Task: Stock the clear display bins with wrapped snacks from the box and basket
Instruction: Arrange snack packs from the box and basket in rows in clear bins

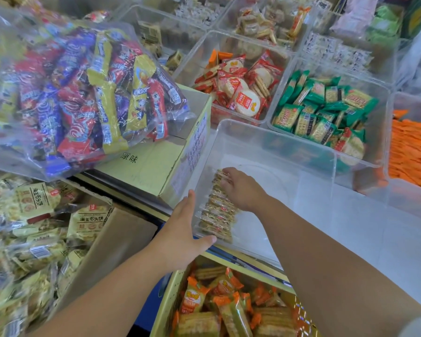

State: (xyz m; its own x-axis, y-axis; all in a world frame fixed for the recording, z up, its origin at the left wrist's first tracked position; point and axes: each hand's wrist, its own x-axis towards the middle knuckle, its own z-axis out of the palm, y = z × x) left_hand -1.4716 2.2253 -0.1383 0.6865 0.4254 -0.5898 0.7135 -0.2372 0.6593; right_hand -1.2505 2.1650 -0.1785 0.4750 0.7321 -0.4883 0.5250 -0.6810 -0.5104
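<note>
- Clear plastic bin [265,147] stood at the near edge of the white worktop [387,251], mostly bare inside.
- A row of wrapped snacks [216,215] — pale crackers in see-through wrap — lay packed on edge along the bin's left wall, running from its near-left corner towards the far side.
- The right hand [243,193] reached inside the bin, its fingers [226,171] curled over the far end of that row.
- The left hand [180,229] lay flat against the outside of the near-left corner, fingers straight, thumb along the front wall.
- A yellow basket [169,290] of orange packs sat below the worktop's near edge.
- A cardboard box [151,161] stood just left of the bin, with a bag of mixed sweets [83,81] on it.
</note>
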